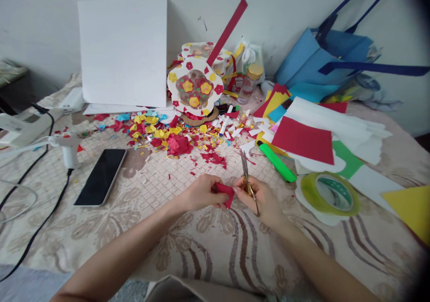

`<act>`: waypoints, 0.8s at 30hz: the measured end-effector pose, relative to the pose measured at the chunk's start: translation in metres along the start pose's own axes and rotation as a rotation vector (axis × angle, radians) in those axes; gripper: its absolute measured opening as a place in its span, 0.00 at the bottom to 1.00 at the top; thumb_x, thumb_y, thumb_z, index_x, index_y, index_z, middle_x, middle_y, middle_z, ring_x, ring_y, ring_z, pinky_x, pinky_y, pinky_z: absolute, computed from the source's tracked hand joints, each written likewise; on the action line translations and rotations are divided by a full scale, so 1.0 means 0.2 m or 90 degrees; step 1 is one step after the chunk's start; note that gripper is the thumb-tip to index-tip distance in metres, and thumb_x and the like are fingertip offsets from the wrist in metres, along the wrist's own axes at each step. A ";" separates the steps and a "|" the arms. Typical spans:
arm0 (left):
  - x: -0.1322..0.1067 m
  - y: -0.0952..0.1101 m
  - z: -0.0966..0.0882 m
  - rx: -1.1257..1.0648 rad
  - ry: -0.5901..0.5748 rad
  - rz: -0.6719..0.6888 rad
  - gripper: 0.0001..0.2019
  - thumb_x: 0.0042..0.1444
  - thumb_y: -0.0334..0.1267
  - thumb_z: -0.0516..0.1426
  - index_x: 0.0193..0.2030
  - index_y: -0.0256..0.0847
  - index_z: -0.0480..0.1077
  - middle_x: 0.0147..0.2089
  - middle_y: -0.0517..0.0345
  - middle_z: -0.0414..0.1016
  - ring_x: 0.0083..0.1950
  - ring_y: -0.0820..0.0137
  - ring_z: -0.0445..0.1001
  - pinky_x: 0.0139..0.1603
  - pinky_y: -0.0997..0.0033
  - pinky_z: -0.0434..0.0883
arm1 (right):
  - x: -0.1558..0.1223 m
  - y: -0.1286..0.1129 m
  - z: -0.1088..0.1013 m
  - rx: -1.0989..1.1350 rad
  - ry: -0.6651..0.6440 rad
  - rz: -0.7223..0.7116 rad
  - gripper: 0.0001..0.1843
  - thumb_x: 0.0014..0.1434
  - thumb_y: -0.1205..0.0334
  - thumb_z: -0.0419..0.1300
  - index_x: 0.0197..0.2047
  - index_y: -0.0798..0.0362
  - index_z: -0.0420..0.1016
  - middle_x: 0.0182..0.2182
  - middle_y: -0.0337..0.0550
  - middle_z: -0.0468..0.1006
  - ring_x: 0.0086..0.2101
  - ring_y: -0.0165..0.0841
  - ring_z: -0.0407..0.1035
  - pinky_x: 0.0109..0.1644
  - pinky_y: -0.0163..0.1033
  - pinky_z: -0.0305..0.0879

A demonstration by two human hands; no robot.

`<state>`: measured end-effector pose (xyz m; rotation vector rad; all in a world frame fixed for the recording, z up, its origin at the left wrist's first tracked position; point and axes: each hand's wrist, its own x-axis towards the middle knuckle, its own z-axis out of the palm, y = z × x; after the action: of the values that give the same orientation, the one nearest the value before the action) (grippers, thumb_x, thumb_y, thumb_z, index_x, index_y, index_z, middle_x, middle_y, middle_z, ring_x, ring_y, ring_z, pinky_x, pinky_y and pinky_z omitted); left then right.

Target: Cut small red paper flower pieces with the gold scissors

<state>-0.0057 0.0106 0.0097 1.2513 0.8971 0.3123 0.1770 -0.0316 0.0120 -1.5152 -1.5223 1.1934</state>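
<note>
My left hand [204, 192] pinches a small folded piece of red paper [225, 190] above the near part of the table. Just to its right, my right hand [258, 201] holds a pair of scissors [247, 176] with gold handles, the blades pointing up and away from me. The right fingertips are close to the paper's edge; whether they touch it I cannot tell. Beyond the hands lie red paper scraps [215, 158] and a crumpled-looking heap of red paper pieces [179, 144]. A flower-shaped paper piece [195, 87] with red and yellow blossoms stands at the back.
On the left are a black phone [101, 176], a white glue gun [69, 149] and its cable. At right lie a green utility knife [277, 162], a tape roll [305, 190] and red paper sheets [302, 140]. A white board [124, 51] and blue bag [298, 53] stand behind.
</note>
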 end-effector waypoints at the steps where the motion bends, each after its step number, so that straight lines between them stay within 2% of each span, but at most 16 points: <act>1: 0.00 0.00 0.00 -0.006 0.012 0.003 0.05 0.47 0.34 0.59 0.26 0.38 0.66 0.24 0.58 0.76 0.26 0.71 0.75 0.28 0.74 0.71 | 0.00 0.00 0.00 -0.009 0.001 0.001 0.08 0.55 0.57 0.56 0.30 0.53 0.67 0.21 0.35 0.64 0.23 0.28 0.58 0.28 0.34 0.56; 6: 0.02 0.02 -0.01 -0.117 0.084 0.030 0.12 0.48 0.43 0.61 0.26 0.36 0.67 0.23 0.60 0.72 0.24 0.75 0.72 0.29 0.75 0.71 | 0.00 0.00 0.00 -0.020 0.008 0.021 0.12 0.56 0.52 0.55 0.28 0.53 0.65 0.18 0.33 0.58 0.20 0.27 0.53 0.24 0.33 0.52; 12: 0.02 0.04 0.01 -0.201 0.101 0.018 0.17 0.50 0.51 0.59 0.26 0.36 0.66 0.24 0.59 0.73 0.26 0.74 0.73 0.31 0.73 0.71 | 0.00 0.04 0.01 0.055 -0.016 0.023 0.13 0.59 0.52 0.53 0.30 0.53 0.64 0.19 0.33 0.61 0.21 0.28 0.57 0.26 0.34 0.53; 17: 0.02 0.02 0.02 -0.131 0.070 0.036 0.15 0.46 0.46 0.64 0.29 0.33 0.70 0.24 0.58 0.73 0.24 0.78 0.69 0.26 0.79 0.65 | 0.00 0.02 0.01 0.090 -0.006 0.044 0.14 0.58 0.50 0.54 0.31 0.52 0.65 0.19 0.33 0.61 0.21 0.28 0.57 0.26 0.34 0.54; 21: 0.02 0.03 0.01 -0.145 0.075 0.022 0.11 0.49 0.42 0.61 0.28 0.34 0.70 0.24 0.57 0.75 0.24 0.77 0.70 0.27 0.79 0.66 | 0.00 0.01 0.01 0.118 -0.035 0.048 0.14 0.57 0.50 0.56 0.33 0.53 0.67 0.22 0.35 0.64 0.23 0.28 0.59 0.28 0.34 0.57; 24: 0.01 0.05 -0.01 -0.160 0.061 0.010 0.10 0.51 0.41 0.60 0.28 0.35 0.69 0.23 0.57 0.75 0.24 0.76 0.71 0.26 0.78 0.67 | 0.00 0.02 0.01 0.122 -0.040 0.036 0.13 0.56 0.51 0.57 0.32 0.53 0.67 0.21 0.34 0.63 0.23 0.28 0.59 0.28 0.34 0.57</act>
<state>-0.0031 0.0167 0.0177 1.0176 0.9000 0.4854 0.1757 -0.0323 0.0079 -1.4128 -1.3690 1.3902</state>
